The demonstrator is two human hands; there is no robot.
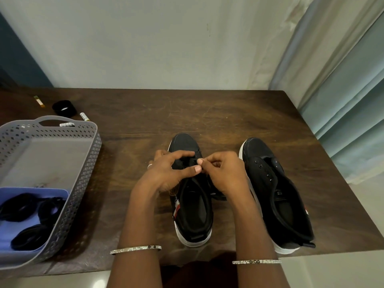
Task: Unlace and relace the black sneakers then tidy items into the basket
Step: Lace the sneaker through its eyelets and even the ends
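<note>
Presently, left hand point(166, 173) grips left sneaker point(193, 215) upper; right hand point(224, 173) fingertips pinched together at eyelets, held item indiscernible.

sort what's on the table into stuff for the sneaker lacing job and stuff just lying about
For the job: sneaker under the hands, left hand, right hand, unlaced sneaker, grey basket, black coils (likely laces) in its blue tray.

Lying about, perhaps tidied later: black round tub, yellow-tipped tube, white tube, white wrapped piece.

Black sneakers point(185, 142) with white soles point(194, 242), a grey lattice-holed basket point(87, 173), a dark brown table point(207, 113).
</note>
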